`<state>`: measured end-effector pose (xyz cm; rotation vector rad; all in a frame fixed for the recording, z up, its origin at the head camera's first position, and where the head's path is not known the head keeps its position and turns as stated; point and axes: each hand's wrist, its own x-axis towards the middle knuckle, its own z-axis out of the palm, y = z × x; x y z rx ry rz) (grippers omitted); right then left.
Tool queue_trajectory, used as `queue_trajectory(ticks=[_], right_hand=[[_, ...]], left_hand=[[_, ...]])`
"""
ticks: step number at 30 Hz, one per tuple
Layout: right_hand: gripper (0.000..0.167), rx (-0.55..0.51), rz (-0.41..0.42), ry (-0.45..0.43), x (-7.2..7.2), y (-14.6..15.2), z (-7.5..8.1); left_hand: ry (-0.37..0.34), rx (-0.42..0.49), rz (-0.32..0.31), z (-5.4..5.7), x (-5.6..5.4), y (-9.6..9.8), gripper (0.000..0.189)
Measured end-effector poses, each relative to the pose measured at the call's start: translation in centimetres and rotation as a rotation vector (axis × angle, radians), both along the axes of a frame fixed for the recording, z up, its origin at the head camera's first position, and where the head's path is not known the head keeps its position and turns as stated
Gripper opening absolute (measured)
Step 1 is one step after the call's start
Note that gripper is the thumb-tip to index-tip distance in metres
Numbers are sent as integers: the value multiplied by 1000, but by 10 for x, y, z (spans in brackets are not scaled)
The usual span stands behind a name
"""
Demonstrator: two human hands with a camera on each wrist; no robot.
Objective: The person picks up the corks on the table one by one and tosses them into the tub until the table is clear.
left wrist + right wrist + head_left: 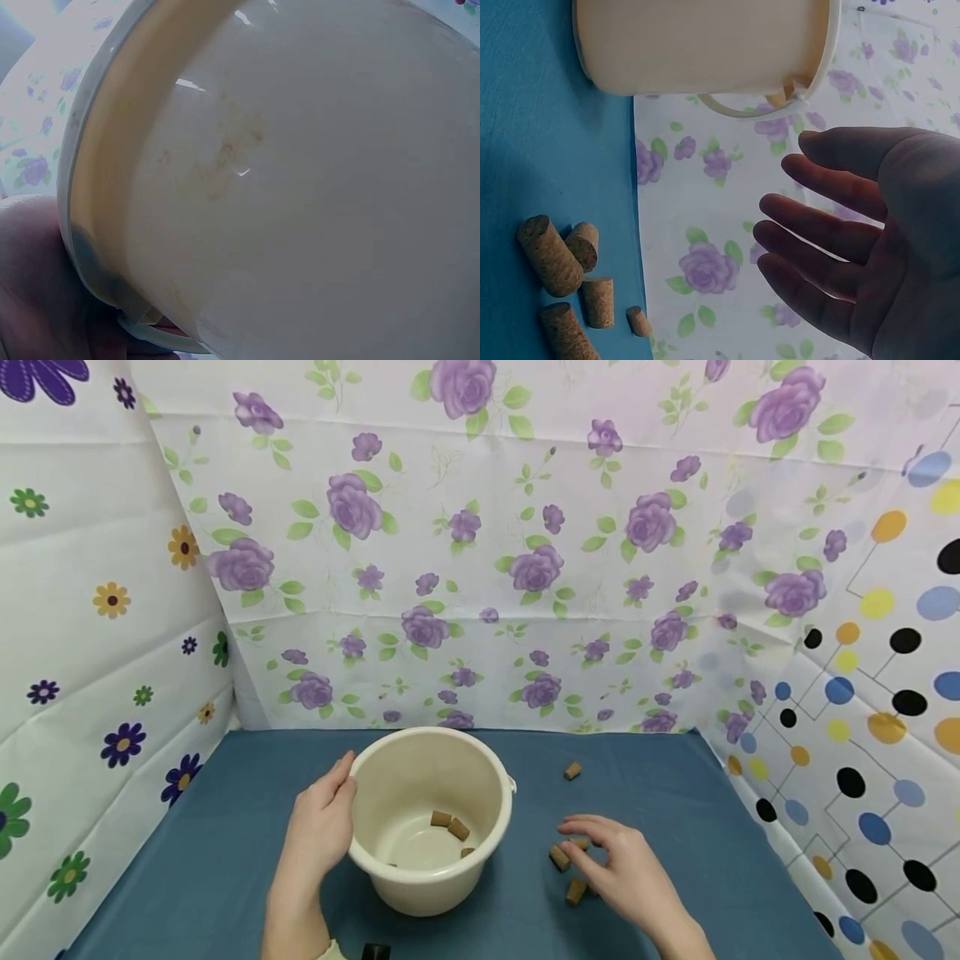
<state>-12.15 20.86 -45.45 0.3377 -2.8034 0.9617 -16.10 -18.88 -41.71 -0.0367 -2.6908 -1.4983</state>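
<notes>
A cream plastic bucket (427, 895) stands on the blue cloth, its mouth tilted toward the head camera. My left hand (318, 827) grips its left rim; in the left wrist view the bucket wall (315, 187) covers most of that hand's fingers. Inside the bucket lie several corks (458, 829). To the right, my right hand (626, 870) hovers over a small group of corks (559, 858), partly hiding them. The right wrist view shows its fingers (817, 244) spread and relaxed, with nothing held, apart from the corks (550, 255).
A lone cork (572, 770) lies farther back on the blue cloth (225, 852). Behind stands a sheet printed with purple roses (536, 568). Patterned sheets flank both sides. A small dark object (376, 952) shows at the bottom edge, and the bucket's handle (742, 112) hangs at its side.
</notes>
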Motion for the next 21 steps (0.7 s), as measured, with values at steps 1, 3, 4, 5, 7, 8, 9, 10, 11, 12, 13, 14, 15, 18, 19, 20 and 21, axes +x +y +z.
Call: queue_trajectory(ticks=[1,3,4,5,7,8,9,10,11,12,13,14,15,18,19,20,21], right_hand=[[16,0,0,-4,0,1,0],[16,-2,-2,-14,1,2,-1],[17,-4,0,-17,1,2,-1],[18,-5,-1,-21,1,3,-1],[19,-6,-2,-26,2,4,-2],[19,-4,-2,-28,2,5,-3],[19,-3,-2,-31,3,6,-3],[19,-2,-3,-34,3,6,-4],[18,1,-8,-37,3,6,-4],[18,5,-12,-41,3,7,-5],[18,12,-17,-43,3,7,-5],[17,17,-21,-47,3,8,-6],[17,19,-23,-52,3,8,-7],[19,25,-24,-56,4,10,-9],[20,26,-21,-58,4,11,-9],[20,23,-18,-62,4,12,-10],[21,22,-14,-66,4,12,-10]], left_hand=[[1,1,0,0,0,0,53],[0,-1,-2,-1,0,0,53],[1,-2,-3,-1,0,0,53],[2,-2,-3,-1,0,0,53],[1,-5,-4,-1,0,0,53],[0,-6,-4,-1,0,0,52],[1,-7,-2,-1,0,0,52],[2,-8,-1,-1,0,0,52],[3,-8,-1,-1,0,0,52],[2,-8,-1,-1,0,0,52],[2,-9,0,-1,0,0,52],[2,-9,1,-1,0,0,52],[2,-10,2,-1,0,0,52],[-1,-8,2,-1,0,0,52],[-2,-7,2,-1,0,0,52],[-2,-5,2,-1,1,0,52],[-2,-5,2,0,1,1,52]])
